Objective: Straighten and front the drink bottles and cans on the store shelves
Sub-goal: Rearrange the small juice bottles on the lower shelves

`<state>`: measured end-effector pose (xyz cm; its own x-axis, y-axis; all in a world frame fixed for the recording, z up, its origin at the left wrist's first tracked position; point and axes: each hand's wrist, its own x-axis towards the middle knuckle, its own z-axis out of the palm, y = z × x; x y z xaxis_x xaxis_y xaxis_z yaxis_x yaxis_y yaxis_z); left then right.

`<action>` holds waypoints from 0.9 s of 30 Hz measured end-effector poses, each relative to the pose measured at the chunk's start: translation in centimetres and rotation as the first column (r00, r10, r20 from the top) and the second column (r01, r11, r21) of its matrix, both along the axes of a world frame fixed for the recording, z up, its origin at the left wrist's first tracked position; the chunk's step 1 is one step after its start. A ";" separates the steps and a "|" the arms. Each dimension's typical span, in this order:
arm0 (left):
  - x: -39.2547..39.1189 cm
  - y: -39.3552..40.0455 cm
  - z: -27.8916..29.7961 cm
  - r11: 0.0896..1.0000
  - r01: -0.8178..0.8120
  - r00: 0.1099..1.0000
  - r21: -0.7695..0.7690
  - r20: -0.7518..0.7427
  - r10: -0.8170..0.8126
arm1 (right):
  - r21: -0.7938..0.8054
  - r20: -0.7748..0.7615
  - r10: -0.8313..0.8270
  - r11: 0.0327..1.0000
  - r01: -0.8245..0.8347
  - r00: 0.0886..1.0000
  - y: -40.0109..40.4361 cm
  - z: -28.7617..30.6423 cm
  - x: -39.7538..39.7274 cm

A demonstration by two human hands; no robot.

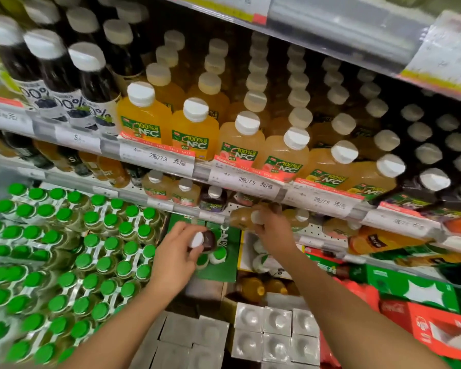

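Observation:
My left hand (179,254) grips a small dark juice bottle (206,239) by its white cap, below the lower shelf's front edge. My right hand (273,230) holds a pale orange juice bottle (241,217) with a white cap, tilted on its side at the lower shelf's front edge. On that lower shelf (213,217) stand two orange NFC bottles (171,189) and a dark one (214,199). The shelf above holds rows of white-capped NFC juice bottles (194,129), from orange to peach, and dark blueberry bottles (91,83) at the left.
Shrink-wrapped packs of green-capped bottles (64,262) fill the lower left. Green cartons (221,262) and silver boxes (274,331) lie below my hands. Red and green cartons (415,310) sit at the lower right. Price tags (157,158) line the shelf edges.

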<state>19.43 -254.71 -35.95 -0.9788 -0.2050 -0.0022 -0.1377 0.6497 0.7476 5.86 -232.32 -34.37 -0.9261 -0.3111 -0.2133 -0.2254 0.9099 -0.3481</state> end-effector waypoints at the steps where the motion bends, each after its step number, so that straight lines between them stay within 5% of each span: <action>1: 0.5 -0.4 0.2 1.000 0.004 1.000 0.006 0.007 -0.004 | 0.023 0.009 -0.008 1.000 0.008 1.000 -0.5 -0.4 -0.4; 12: 3.5 -1.8 0.4 0.998 0.068 0.997 0.019 0.024 -0.068 | 0.231 -0.001 0.039 0.972 -0.038 0.999 -4.1 -3.0 -4.5; 15: 3.9 -1.6 0.3 0.995 0.103 0.994 0.008 0.042 -0.104 | 0.269 0.099 0.050 0.960 -0.075 0.994 -4.1 -3.9 -5.2; 27: 1.7 0.9 0.9 0.992 0.128 0.981 -0.014 0.150 -0.125 | 0.101 0.055 0.048 0.993 -0.053 0.997 -0.7 -2.6 -1.6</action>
<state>21.18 -253.83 -35.00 -0.9859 -0.0811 -0.1461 -0.1616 0.6860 0.7094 4.28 -233.01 -36.94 -0.8967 -0.3312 -0.2938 -0.2559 0.9293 -0.2664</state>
